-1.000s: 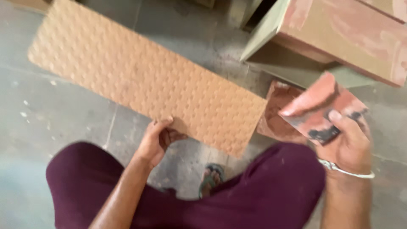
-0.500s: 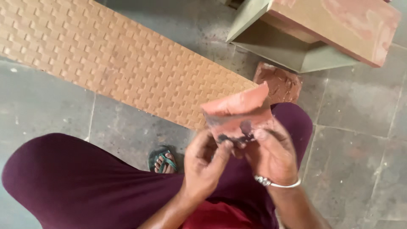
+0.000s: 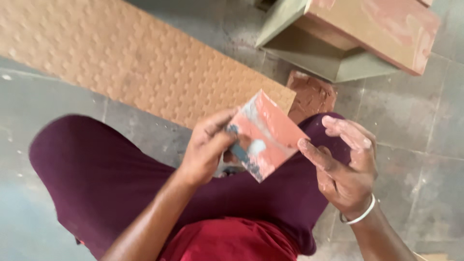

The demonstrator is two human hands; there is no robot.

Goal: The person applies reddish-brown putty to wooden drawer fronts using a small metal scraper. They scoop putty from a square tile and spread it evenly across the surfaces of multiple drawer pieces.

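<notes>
Pinching the small square reddish tile piece (image 3: 265, 137) by its near edge, the left hand (image 3: 208, 147) tilts its smeared face toward the camera; the right hand (image 3: 345, 162), fingers open, touches its far edge, steadying it above the lap. Beyond lies a long tan dimpled board (image 3: 121, 67) on the grey floor (image 3: 425, 121).

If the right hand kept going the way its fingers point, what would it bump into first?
Probably the small red tile that the left hand holds; the right hand fingertips already seem to touch its edge.
</notes>
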